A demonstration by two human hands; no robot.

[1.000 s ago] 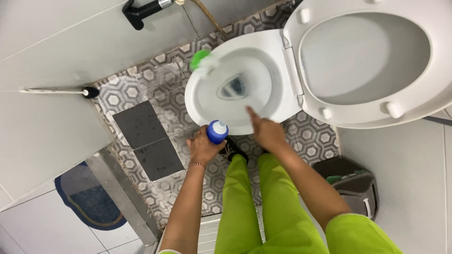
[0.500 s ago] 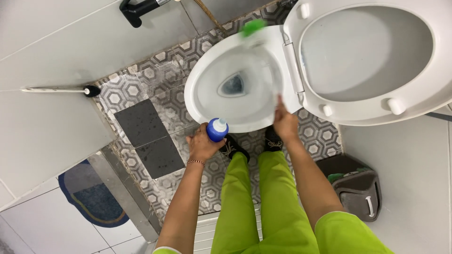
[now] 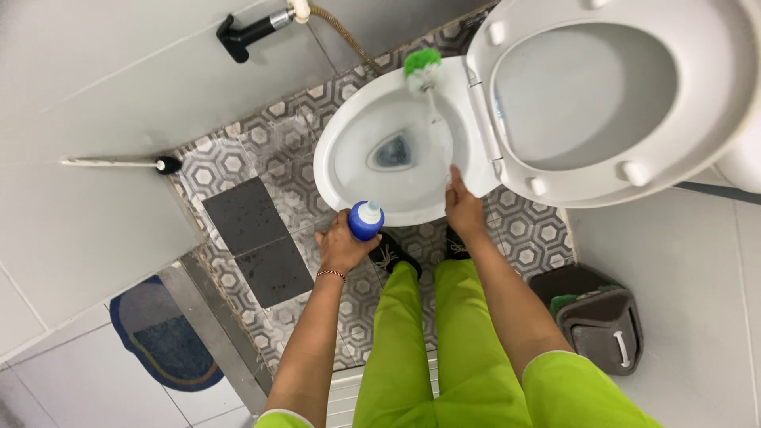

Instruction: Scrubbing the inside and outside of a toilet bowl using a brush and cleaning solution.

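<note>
The green-bristled toilet brush (image 3: 422,62) has swept from the near-left part of the rim a second ago round to the far edge of the white ceramic toilet bowl (image 3: 341,170), just under the raised white plastic seat and lid (image 3: 713,103), so the scrubbing has worked its way around the rim. The right hand (image 3: 462,208) is clamped on the brush's pale handle, with the bristles well ahead of it across the bowl. The left hand (image 3: 342,246) has barely shifted: it is closed around a blue bottle with a white cap (image 3: 365,221), upright, just short of the bowl's near edge.
</note>
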